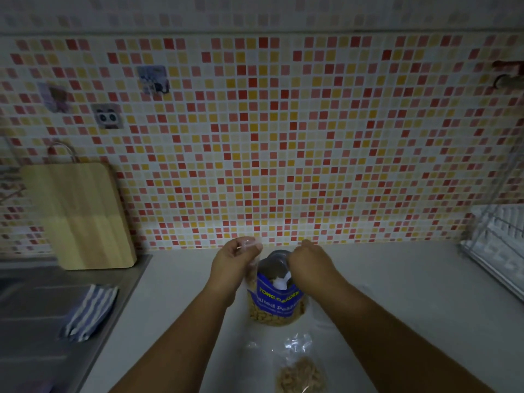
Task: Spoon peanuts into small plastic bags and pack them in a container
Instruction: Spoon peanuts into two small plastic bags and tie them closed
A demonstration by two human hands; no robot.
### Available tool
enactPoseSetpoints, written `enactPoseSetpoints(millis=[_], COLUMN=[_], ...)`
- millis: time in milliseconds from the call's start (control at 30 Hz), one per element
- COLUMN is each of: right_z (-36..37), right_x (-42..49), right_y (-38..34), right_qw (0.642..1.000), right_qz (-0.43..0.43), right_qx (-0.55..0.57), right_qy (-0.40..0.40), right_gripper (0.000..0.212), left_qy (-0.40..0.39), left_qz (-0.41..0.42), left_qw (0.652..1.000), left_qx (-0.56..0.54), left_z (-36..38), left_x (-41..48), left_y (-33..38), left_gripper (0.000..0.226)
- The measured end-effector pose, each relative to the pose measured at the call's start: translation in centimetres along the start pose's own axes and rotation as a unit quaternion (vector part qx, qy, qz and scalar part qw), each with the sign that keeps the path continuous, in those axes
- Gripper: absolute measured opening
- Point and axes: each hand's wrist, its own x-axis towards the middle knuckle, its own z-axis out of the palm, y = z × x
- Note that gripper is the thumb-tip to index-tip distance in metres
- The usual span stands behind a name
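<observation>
A blue peanut bag (276,303) stands open on the white counter, silver inside, peanuts showing through its clear lower part. My left hand (234,260) pinches a small clear plastic bag (251,245) by its top, just left of the peanut bag's mouth. My right hand (307,262) grips a white spoon (282,282) whose bowl dips into the peanut bag's opening. Near the bottom edge lies another small clear bag (300,370) with peanuts in it.
A wooden cutting board (82,214) leans against the mosaic tile wall at the left. A striped cloth (90,310) lies on the steel sink drainer (34,321). A wire dish rack (499,248) stands at the right.
</observation>
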Motion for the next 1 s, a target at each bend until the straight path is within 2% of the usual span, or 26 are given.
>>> enactPoseSetpoints(millis=[67, 100, 167, 200, 233, 333, 433, 533, 633, 767, 833, 900, 1000], right_z=[1.2, 1.5, 1.8, 1.9, 2.1, 2.3, 2.2, 2.0, 1.3, 0.5, 1.0, 0.9, 0.6], right_x=[1.0, 1.6, 2.5, 2.7, 3.1, 3.0, 2.4, 2.3, 2.6, 2.2, 1.6, 0.3, -0.8], right_y=[-1.0, -1.4, -2.3, -2.7, -2.7, -1.9, -0.2, 1.9, 3.4, 4.3, 4.6, 3.8, 1.2], right_qw=[0.997, 0.989, 0.951, 0.934, 0.931, 0.951, 0.948, 0.941, 0.963, 0.959, 0.962, 0.968, 0.993], right_qz=[0.048, 0.099, 0.207, 0.235, 0.241, 0.22, 0.233, 0.206, 0.169, 0.167, 0.165, 0.145, 0.04], right_qx=[0.047, 0.102, 0.207, 0.244, 0.251, 0.206, 0.211, 0.26, 0.158, 0.156, 0.189, 0.203, 0.078], right_qy=[-0.022, -0.04, -0.095, -0.114, -0.113, -0.073, -0.055, -0.063, -0.138, -0.167, -0.109, -0.008, 0.073], right_gripper=[0.029, 0.037, 0.069, 0.077, 0.073, 0.039, 0.023, 0.021, 0.019, 0.019, 0.025, 0.026, 0.023], left_qy=[-0.007, -0.008, -0.007, -0.007, -0.008, -0.013, -0.017, -0.015, -0.007, -0.012, -0.015, -0.019, -0.028], left_qz=[-0.002, -0.002, 0.001, 0.001, 0.0, -0.002, 0.002, 0.008, 0.01, 0.018, 0.02, 0.015, 0.0], left_qw=[1.0, 1.0, 1.0, 1.0, 1.0, 1.0, 1.0, 1.0, 1.0, 1.0, 1.0, 0.999, 0.998], left_qx=[0.0, 0.0, 0.001, -0.001, -0.003, -0.003, -0.002, -0.01, -0.007, 0.008, 0.012, 0.022, 0.05], left_z=[0.2, 0.3, 0.4, 0.4, 0.4, 0.5, 0.3, -0.2, -0.6, -1.0, -1.0, -0.9, -0.3], left_x=[-0.3, -0.4, -0.4, -0.4, -0.5, -0.5, -0.6, -0.4, -0.2, -0.2, -0.3, -0.3, -0.5], left_y=[0.0, 0.0, -0.2, -0.2, -0.2, -0.2, 0.0, 0.1, 0.3, 0.7, 0.9, 0.7, 0.0], left_gripper=[0.022, 0.022, 0.02, 0.018, 0.018, 0.021, 0.023, 0.02, 0.023, 0.03, 0.03, 0.03, 0.029])
